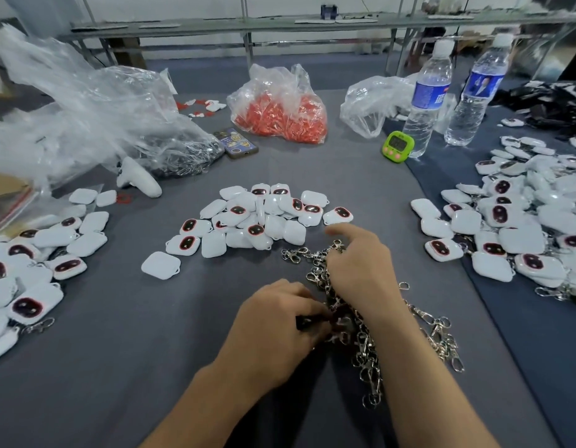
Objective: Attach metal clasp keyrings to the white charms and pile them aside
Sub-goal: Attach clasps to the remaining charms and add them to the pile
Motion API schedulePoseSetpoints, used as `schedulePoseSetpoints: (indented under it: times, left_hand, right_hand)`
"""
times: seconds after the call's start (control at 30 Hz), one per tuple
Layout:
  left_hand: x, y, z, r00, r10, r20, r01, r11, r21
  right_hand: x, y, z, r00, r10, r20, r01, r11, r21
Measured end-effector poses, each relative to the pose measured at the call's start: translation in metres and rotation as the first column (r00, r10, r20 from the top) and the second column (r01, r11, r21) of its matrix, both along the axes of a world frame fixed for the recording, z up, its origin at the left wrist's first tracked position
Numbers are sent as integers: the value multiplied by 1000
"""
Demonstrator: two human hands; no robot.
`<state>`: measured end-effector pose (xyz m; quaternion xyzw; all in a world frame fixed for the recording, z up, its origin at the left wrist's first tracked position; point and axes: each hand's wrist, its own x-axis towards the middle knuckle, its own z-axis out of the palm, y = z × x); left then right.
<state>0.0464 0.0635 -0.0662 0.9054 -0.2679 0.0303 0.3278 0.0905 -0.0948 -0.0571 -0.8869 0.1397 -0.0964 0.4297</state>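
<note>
Altogether three piles of white charms (pixel 257 218), one heap of clasps (pixel 365 354), two bottles (pixel 425 101), one timer (pixel 397 146); left hand (pixel 273 328) pinching clasps, right hand (pixel 357 266) covering heap, hold unclear.

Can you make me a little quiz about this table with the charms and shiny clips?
1. True or false: the left hand and the right hand both touch the metal clasps.
2. How many water bottles stand on the table?
3. The timer is: A red, B green, C blue.
Key: 1 true; 2 two; 3 B.
</note>
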Motion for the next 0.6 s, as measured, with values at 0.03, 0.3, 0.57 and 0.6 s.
schedulePoseSetpoints:
  times: [0.03,0.3,0.57,0.6]
  left_hand:
    - [2,3,0,999,33,14,-33,999,-16]
    - [10,18,-1,956,278,-96,-293,930,-221]
    - [22,33,2,902,333,-276,-421,821,-385]
    - [24,36,2,893,339,-295,-439,802,-405]
  right_hand:
    - [11,0,1,1000,29,-5,-30,995,-100]
    - [38,-5,1,989,91,-115,-127,924,-360]
    - [0,19,4,996,59,-66,-80,914,-398]
    - [-7,25,4,998,63,2,-58,928,-367]
